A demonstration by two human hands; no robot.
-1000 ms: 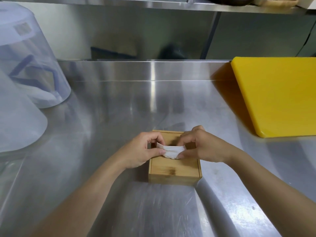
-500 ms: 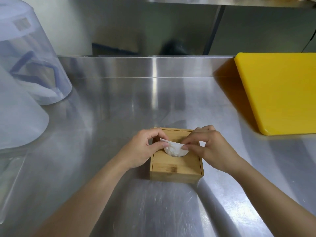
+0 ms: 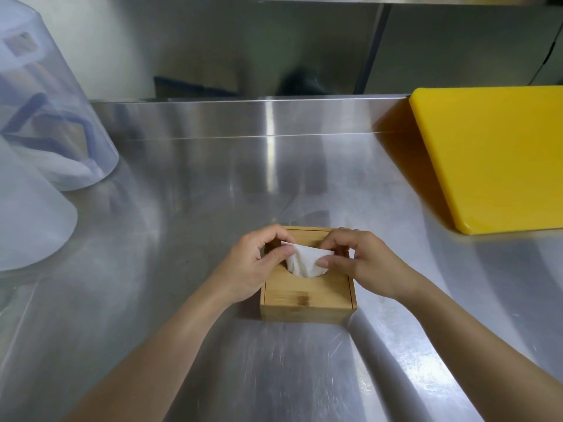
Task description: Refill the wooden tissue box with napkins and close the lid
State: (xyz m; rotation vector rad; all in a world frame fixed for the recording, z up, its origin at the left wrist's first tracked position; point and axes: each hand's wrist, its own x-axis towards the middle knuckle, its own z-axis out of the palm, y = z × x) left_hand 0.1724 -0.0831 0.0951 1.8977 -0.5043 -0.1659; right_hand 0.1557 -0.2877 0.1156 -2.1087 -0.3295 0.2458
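Observation:
A small square wooden tissue box (image 3: 307,295) sits on the steel counter near its middle front, its lid flat on top with a round opening. A white napkin (image 3: 305,261) sticks up out of that opening. My left hand (image 3: 254,266) pinches the napkin's left corner between thumb and fingers. My right hand (image 3: 362,261) pinches the napkin's right edge, its fingers curled over the box's far right part. The napkins inside the box are hidden by the lid.
A thick yellow cutting board (image 3: 493,156) lies at the right. Two upturned translucent plastic containers (image 3: 51,117) stand at the left. The steel counter (image 3: 213,193) ends in a raised back ledge under a shelf.
The napkin stands a little taller and wider out of the opening than a second ago. Both hands have shifted slightly while holding it; the box has not moved on the counter.

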